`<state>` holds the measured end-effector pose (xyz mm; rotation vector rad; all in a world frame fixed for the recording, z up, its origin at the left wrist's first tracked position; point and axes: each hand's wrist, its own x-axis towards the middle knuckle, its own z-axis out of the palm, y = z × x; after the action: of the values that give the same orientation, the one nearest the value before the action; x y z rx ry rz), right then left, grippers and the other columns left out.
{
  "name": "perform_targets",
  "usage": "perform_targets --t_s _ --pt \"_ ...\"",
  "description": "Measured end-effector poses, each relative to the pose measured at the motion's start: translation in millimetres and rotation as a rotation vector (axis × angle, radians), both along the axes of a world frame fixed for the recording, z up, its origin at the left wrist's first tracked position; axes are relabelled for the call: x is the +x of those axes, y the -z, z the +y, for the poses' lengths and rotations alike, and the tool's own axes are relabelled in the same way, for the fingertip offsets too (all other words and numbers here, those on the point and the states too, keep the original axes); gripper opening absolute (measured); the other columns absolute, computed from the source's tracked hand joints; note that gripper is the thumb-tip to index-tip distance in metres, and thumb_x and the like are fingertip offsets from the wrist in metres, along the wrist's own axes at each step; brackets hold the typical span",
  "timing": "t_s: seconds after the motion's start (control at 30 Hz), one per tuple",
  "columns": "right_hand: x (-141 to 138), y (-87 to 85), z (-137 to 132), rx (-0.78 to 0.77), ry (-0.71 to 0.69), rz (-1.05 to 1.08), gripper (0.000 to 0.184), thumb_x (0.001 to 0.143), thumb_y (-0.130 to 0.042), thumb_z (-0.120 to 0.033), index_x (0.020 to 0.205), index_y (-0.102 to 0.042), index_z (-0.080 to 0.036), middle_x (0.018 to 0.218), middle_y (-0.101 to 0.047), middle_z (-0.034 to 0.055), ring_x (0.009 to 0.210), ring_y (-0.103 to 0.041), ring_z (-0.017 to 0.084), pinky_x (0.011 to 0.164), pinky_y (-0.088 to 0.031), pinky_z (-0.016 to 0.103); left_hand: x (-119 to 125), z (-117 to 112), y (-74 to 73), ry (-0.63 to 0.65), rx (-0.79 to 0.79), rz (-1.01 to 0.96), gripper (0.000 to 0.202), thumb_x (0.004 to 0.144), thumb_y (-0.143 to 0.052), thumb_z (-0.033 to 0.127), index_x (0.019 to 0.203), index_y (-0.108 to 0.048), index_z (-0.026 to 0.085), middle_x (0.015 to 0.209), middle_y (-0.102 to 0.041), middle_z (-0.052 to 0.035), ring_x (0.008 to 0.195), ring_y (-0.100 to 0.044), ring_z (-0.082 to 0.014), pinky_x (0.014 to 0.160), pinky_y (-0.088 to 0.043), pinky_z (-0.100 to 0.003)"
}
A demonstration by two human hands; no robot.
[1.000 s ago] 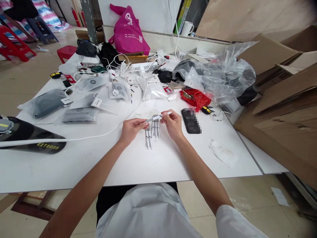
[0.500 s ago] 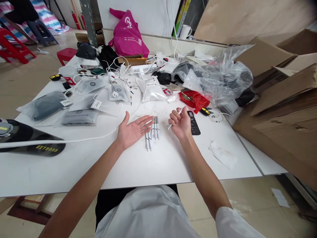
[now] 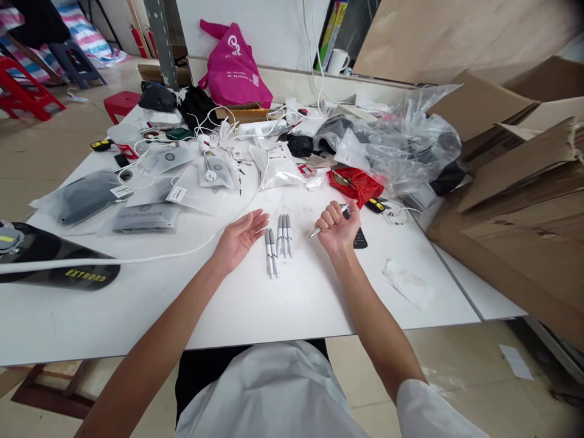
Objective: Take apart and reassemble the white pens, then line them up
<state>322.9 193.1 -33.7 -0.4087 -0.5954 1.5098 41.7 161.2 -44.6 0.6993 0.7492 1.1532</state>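
Observation:
My right hand (image 3: 335,228) is closed around a silver and white pen (image 3: 318,230), whose tip points left and down over the white table (image 3: 283,304). Palm up, my left hand (image 3: 239,234) lies open on the table and holds nothing. Between the two hands several more pens (image 3: 278,243) lie side by side, just right of my left fingers. A black phone (image 3: 358,236) lies partly hidden behind my right hand.
A white cable (image 3: 137,258) runs across the table from the left. Plastic-bagged items (image 3: 146,213), a red pouch (image 3: 358,181), clear plastic bags (image 3: 406,146) and a pink bag (image 3: 235,67) crowd the far side. Cardboard (image 3: 515,225) lies at the right. A paper scrap (image 3: 406,283) sits near the right edge.
A second ago both hands held one pen between them. My left hand let go and opened palm up; my right hand drew the pen to the right and closed around it.

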Motion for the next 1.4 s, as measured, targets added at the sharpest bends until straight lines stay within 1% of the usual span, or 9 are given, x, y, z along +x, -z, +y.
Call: perform_targets --t_s 0.23,0.53,0.6,0.8,0.93,1.07,1.17,1.27,1.4 --pt "-1.2 -2.5 0.4 0.005 -0.002 0.014 0.054 0.103 -0.057 -0.061 0.071 -0.032 -0.025 0.055 -0.024 -0.0092 0.048 -0.013 0.011 0.04 -0.029 0.022 -4.6 2.3 -2.5 -0.128 0.083 0.162 0.042 0.086 -0.084 0.041 0.124 -0.079 0.023 0.123 -0.08 -0.0113 0.105 -0.074 -0.0201 0.088 -0.056 -0.032" --pt "-2.0 -1.9 3.5 -0.105 -0.035 0.16 0.046 0.107 -0.052 -0.048 0.074 -0.029 -0.026 0.055 -0.02 -0.0102 0.044 -0.018 0.011 0.039 -0.024 0.023 3.6 -0.6 -0.3 -0.122 0.301 0.538 0.056 0.106 -0.046 0.06 0.119 -0.077 0.015 0.103 -0.081 -0.0122 0.095 -0.07 -0.0225 0.084 -0.054 -0.034" --pt "-2.3 -4.0 2.5 -0.108 0.0 0.16 0.046 0.108 -0.047 -0.052 0.074 -0.029 -0.026 0.055 -0.02 -0.0101 0.044 -0.017 0.011 0.039 -0.023 0.023 1.5 -1.0 3.2 -0.121 0.385 0.707 0.06 0.109 -0.037 0.06 0.116 -0.078 0.017 0.108 -0.081 -0.012 0.102 -0.071 -0.0243 0.09 -0.053 -0.037" --pt "-5.3 -9.3 -9.8 -0.101 0.142 0.054 0.047 0.106 -0.042 -0.054 0.071 -0.029 -0.026 0.055 -0.02 -0.0098 0.045 -0.018 0.012 0.04 -0.028 0.024 -3.0 0.3 17.1 -0.101 0.849 1.342 0.033 0.101 -0.065 0.046 0.12 -0.074 0.02 0.107 -0.074 -0.0095 0.105 -0.066 -0.0282 0.1 -0.051 -0.042" --pt "-9.9 -3.6 -20.8 0.017 0.395 -0.346 0.052 0.1 -0.048 -0.071 0.077 -0.037 -0.026 0.068 -0.045 -0.0042 0.062 -0.049 0.013 0.06 -0.051 0.027 1.8 -1.7 15.0 -0.149 0.925 1.332 0.029 0.102 -0.065 0.04 0.121 -0.071 0.019 0.103 -0.071 -0.0075 0.102 -0.066 -0.0251 0.097 -0.052 -0.039" --pt "-12.6 9.0 -28.9 0.081 0.58 -0.757 0.062 0.101 -0.025 -0.083 0.09 -0.048 -0.027 0.085 -0.055 -0.0003 0.063 -0.051 0.013 0.06 -0.049 0.027 9.6 -17.5 7.1 -0.244 1.058 1.166 0.025 0.107 -0.056 0.039 0.109 -0.072 0.02 0.087 -0.069 -0.0041 0.087 -0.064 -0.0194 0.088 -0.052 -0.034" --pt "-16.0 21.2 -37.4 0.175 0.589 -1.003 0.055 0.102 -0.04 -0.076 0.107 -0.059 -0.025 0.104 -0.059 0.0043 0.074 -0.057 0.013 0.07 -0.053 0.03 25.8 -45.2 2.3 -0.175 1.263 1.009 0.031 0.108 -0.053 0.039 0.091 -0.072 0.021 0.072 -0.065 -0.0021 0.071 -0.061 -0.0167 0.077 -0.052 -0.032" --pt "-22.3 35.3 -46.6 0.29 0.507 -1.291 0.051 0.097 -0.061 -0.068 0.114 -0.067 -0.021 0.126 -0.058 0.0112 0.095 -0.063 0.018 0.09 -0.057 0.038 61.4 -79.2 -8.9 -0.008 1.496 0.841 0.025 0.107 -0.057 0.038 0.104 -0.074 0.019 0.075 -0.069 -0.002 0.07 -0.062 -0.0165 0.076 -0.053 -0.032" --pt "-30.4 46.4 -54.7 0.383 0.391 -1.545 0.05 0.098 -0.066 -0.057 0.13 -0.067 -0.019 0.147 -0.051 0.0154 0.11 -0.064 0.024 0.107 -0.052 0.048 144.6 -104.9 -36.3 0.184 1.607 1.003 0.041 0.108 -0.053 0.045 0.133 -0.07 0.017 0.124 -0.074 -0.0133 0.114 -0.066 -0.0263 0.103 -0.053 -0.041"
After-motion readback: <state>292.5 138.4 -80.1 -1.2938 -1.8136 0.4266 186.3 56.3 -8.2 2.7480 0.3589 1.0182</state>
